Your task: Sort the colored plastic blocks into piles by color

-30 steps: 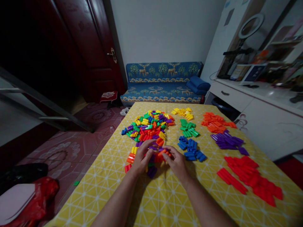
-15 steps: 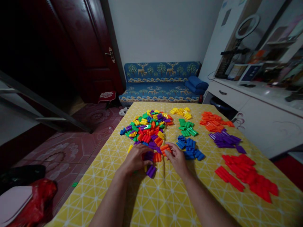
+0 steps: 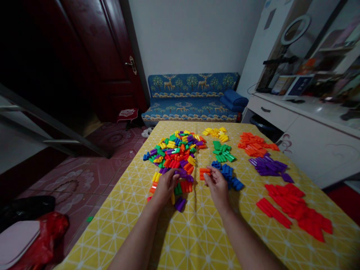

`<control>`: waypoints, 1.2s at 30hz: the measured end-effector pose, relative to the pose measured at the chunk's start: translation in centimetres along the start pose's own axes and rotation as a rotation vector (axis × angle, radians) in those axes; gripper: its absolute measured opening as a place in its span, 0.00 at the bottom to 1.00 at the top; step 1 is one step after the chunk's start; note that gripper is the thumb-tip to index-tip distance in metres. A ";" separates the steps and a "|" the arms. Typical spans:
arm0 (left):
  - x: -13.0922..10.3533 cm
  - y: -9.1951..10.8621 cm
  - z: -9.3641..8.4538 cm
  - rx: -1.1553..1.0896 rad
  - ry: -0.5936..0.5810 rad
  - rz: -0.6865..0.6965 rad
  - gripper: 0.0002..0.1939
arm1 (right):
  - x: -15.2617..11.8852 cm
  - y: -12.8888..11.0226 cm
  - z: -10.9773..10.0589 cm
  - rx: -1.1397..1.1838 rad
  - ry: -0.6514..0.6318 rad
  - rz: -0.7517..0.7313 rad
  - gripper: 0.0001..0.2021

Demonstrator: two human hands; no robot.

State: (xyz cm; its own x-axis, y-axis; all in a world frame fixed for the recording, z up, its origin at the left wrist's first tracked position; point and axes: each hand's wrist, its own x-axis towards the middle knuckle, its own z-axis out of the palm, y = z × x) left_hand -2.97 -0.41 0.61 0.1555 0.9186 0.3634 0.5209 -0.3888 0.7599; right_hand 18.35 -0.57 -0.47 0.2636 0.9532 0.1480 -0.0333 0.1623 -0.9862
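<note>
Pinched in the fingers of my right hand (image 3: 219,187) are joined orange plastic building blocks (image 3: 204,174), held just above the cloth left of the blue blocks (image 3: 227,171). My left hand (image 3: 165,186) is closed at the near end of the mixed pile (image 3: 176,152), its fingertips on purple blocks (image 3: 184,175); the hand partly hides their grip. Around that hand lie an orange row (image 3: 186,186), a green block (image 3: 178,189) and purple blocks (image 3: 180,204). Other orange and yellow blocks show beside its outer edge.
Sorted groups sit on the yellow patterned tablecloth (image 3: 185,243): yellow (image 3: 216,133), green (image 3: 223,152), orange (image 3: 254,144), purple (image 3: 267,165) and red (image 3: 298,210). A blue sofa (image 3: 191,101) stands beyond the table, a white cabinet (image 3: 317,142) to the right.
My right hand has moved right with the orange blocks, away from the pile. My left hand has shifted forward and turned, uncovering green, orange and yellow blocks around it.
</note>
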 end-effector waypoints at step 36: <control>-0.1 0.2 0.2 0.010 0.029 0.051 0.12 | 16.2 -3.3 -11.5 -0.128 0.469 -0.006 0.20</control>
State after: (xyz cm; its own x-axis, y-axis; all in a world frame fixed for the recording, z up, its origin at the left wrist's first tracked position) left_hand -2.72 -0.61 0.61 0.1573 0.8952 0.4170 0.5212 -0.4340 0.7349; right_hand 33.88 11.44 4.28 0.6708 0.7296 0.1333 0.0810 0.1066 -0.9910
